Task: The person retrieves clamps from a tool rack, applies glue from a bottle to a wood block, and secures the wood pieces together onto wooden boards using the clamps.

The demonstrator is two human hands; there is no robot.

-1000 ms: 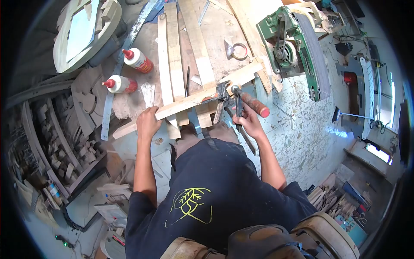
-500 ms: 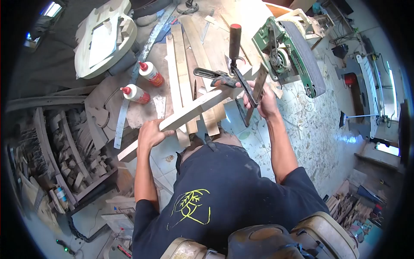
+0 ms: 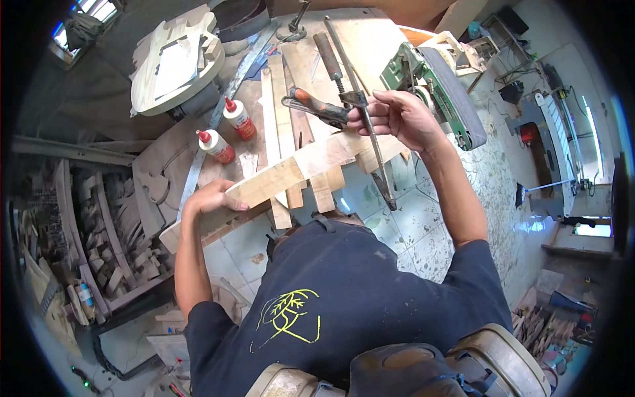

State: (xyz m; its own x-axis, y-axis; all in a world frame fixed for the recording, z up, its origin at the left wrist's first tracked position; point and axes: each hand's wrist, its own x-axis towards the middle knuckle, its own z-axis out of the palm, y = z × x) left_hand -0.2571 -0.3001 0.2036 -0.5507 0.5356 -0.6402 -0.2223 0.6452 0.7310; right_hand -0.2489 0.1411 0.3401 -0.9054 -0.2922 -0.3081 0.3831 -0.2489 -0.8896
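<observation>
Steadying wood and managing a clamp: one person, two bare hands.

Handling note, as judged: keep the bar square to the wood, the boards' edges flush under the left hand, and all fingertips out from between the jaws.

Item 1. Upper board [image 3: 274, 180], pale timber, lying aslant over several wooden strips [image 3: 283, 129]. Its left end is in the grasp of the left hand [image 3: 215, 198]; the rest runs away toward the right hand.

Item 2. Lower board [image 3: 172, 237], its left end showing past the left hand.

Item 3. F-clamp [image 3: 354, 99], wooden-handled, bar tilted, just left of the right hand's palm and beyond the upper board's right end. The right hand [image 3: 402, 122] is half-curled, fingers at the bar, thumb raised clear; whether it bears the weight cannot be told.

Item 4. Orange-and-black handle [image 3: 312, 102], beside the clamp.

Item 5. Two glue bottles [image 3: 239, 119], red-capped, upright, near the strips.

Item 6. Belt sander [image 3: 458, 89], green, beyond the right hand.
</observation>
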